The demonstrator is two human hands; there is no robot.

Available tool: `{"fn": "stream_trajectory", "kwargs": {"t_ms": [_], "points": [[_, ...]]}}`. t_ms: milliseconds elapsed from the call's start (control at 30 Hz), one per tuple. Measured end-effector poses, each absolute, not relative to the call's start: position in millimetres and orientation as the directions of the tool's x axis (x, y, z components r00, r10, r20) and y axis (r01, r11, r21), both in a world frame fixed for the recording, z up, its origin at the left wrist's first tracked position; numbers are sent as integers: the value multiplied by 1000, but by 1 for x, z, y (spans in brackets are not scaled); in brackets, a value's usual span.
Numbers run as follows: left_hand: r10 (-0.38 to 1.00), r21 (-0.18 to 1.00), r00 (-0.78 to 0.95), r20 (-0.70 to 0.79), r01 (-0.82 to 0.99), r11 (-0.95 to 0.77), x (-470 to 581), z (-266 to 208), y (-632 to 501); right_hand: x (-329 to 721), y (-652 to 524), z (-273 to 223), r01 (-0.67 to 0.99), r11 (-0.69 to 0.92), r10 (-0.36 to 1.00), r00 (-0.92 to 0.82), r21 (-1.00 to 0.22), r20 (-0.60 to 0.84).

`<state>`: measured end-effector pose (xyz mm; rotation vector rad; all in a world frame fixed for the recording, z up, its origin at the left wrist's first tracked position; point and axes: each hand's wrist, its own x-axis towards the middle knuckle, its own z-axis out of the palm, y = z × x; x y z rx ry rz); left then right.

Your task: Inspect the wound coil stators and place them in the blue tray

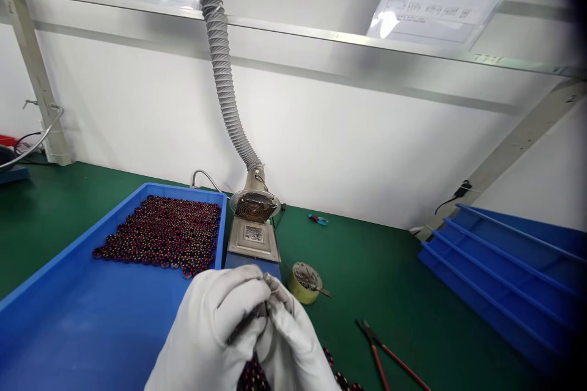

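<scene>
Two gloved hands, left hand point(215, 324) and right hand point(293, 342), meet low over the green bench point(389, 281), pinching a small dark part point(265, 311) together beside the blue tray point(68, 317).

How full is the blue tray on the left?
Partly full. Small dark red parts cover only the far right part of the blue tray; its near floor is bare blue.

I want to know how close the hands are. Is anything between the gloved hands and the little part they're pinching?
Nothing visible does. The left hand and right hand, both in white gloves, meet fingertip to fingertip right on the small dark part, above the green mat. Only the glove fabric lies between skin and part.
</scene>
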<state>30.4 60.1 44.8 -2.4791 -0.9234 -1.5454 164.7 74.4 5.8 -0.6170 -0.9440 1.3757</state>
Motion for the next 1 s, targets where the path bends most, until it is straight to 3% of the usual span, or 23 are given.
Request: {"fn": "stream_trajectory", "kwargs": {"t_ms": [233,333,467,567,667,800,900,1000], "points": [[489,397,328,808,311,-864,24,47,71,173,85,5,-550,46,979,-141,-834,148],[539,500,221,813,211,-840,23,47,74,171,85,4,-553,25,975,-170,-833,143],[770,768,-2,639,-57,-638,18,47,71,166,82,0,-571,-78,952,-285,-817,108],[878,871,15,478,-138,-472,14,51,67,163,84,-7,-596,-95,961,-265,-798,84],[899,900,116,423,-170,-402,19,51,65,163,91,-13,-614,-80,978,-199,-786,56],[882,826,11,472,-354,-438,30,43,64,167,96,-6,-572,-238,936,-350,-785,-29],[889,781,-96,447,-442,-441,27,43,62,166,85,7,-610,-266,916,-402,-746,3],[928,890,-1,372,-282,-357,21,52,60,157,68,16,-697,-176,956,-289,-695,47]]}}
